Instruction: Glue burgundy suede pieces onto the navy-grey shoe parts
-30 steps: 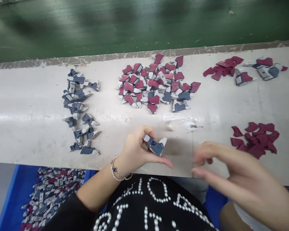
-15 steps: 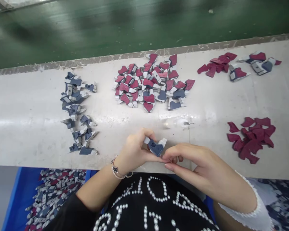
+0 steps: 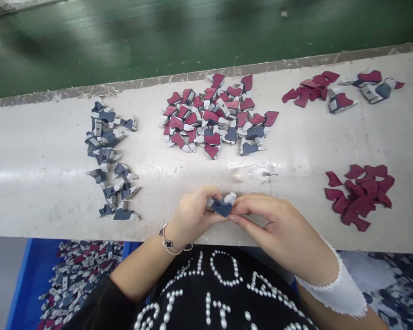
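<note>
A small blue and white plastic part (image 3: pixel 222 208) is held up near the front edge of the table. My left hand (image 3: pixel 192 215) grips it from the left between thumb and fingers. From the right, the pinched fingertips of my right hand (image 3: pixel 266 220) touch the part's right end; whether they hold anything besides it is hidden. Behind my hands lies a clear bottle with a thin metal tip (image 3: pixel 253 174). A pile of maroon, blue and white parts (image 3: pixel 211 117) sits farther back.
Blue and white parts (image 3: pixel 105 156) lie at the left. Maroon pieces (image 3: pixel 365 192) form a pile at the right, with a smaller maroon pile (image 3: pixel 311 87) and a few assembled parts (image 3: pixel 342 101) behind. A blue bin (image 3: pixel 20 284) of parts stands below left.
My right hand has moved left and slightly up, closing onto the right end of the part. The part has tilted a little in my left hand.
</note>
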The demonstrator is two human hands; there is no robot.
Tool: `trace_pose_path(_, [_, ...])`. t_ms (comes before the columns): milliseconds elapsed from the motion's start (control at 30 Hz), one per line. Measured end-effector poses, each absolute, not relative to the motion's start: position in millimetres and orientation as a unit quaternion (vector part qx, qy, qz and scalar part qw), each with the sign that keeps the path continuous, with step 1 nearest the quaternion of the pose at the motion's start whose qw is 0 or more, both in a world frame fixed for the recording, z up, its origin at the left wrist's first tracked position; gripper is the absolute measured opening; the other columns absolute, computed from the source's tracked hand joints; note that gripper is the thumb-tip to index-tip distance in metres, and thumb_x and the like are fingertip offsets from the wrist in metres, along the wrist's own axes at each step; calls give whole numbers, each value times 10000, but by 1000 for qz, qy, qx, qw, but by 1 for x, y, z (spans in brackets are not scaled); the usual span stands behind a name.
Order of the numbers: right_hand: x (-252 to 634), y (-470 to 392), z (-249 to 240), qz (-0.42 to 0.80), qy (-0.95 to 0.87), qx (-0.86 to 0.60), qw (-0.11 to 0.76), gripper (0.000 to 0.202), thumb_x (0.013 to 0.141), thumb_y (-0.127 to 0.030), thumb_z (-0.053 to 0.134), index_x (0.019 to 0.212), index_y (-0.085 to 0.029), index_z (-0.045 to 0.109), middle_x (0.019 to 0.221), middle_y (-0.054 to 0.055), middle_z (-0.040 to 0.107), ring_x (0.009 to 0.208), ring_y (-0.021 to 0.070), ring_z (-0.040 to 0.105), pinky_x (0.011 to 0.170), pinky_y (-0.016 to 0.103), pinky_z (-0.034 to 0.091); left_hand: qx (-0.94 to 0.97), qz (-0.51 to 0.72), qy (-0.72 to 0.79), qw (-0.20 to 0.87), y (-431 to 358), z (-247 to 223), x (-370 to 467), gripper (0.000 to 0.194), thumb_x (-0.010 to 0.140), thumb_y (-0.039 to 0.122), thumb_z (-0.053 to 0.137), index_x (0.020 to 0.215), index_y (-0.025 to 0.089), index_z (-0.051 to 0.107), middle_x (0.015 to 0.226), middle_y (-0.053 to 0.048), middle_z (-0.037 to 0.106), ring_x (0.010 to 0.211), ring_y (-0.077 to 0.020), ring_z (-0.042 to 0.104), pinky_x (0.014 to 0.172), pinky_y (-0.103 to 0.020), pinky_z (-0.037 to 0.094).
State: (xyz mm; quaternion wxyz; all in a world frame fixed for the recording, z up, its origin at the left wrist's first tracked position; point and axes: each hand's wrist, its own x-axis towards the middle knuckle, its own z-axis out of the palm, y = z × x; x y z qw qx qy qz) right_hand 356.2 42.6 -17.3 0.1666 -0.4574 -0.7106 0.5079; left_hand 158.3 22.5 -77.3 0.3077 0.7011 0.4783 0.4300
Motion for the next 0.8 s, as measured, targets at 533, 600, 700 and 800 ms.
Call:
trace_pose_path(533, [368, 45, 6, 619, -655, -406, 154, 125, 933, -217, 663, 1027, -284, 713, 990, -33, 773, 906, 166, 733, 803, 278, 589, 639, 552, 366, 391, 19, -73, 157, 475, 777, 358, 876, 997, 231, 475, 804, 42, 714, 548, -72, 688, 512, -129, 557])
trace_pose_path(600, [368, 43, 6, 616, -666, -395, 144, 111, 952, -197, 629, 956, -271, 711, 961, -28, 763, 880, 163, 726, 786, 285, 587, 637, 554, 359, 398, 18, -74, 156, 474, 786, 336, 872, 1016, 235, 470, 813, 39, 715, 560, -78, 697, 525, -137, 566])
trace_pose_path(700, [367, 43, 7, 612, -669, -397, 144, 109, 962, -195, 617, 951, -270, 696, 943, -33, 755, 858, 158, 719, 754, 279, 579, 632, 551, 365, 406, 17, -75, 155, 474, 797, 335, 864, 1036, 243, 465, 829, 37, 716, 572, -82, 702, 532, -147, 573])
trace_pose_path(800, [366, 44, 8, 600, -679, -397, 143, 121, 954, -183, 637, 1002, -282, 688, 958, -49, 755, 859, 143, 715, 752, 258, 567, 635, 546, 369, 402, 16, -75, 155, 477, 794, 360, 863, 1033, 244, 467, 836, 40, 712, 565, -77, 694, 527, -145, 570])
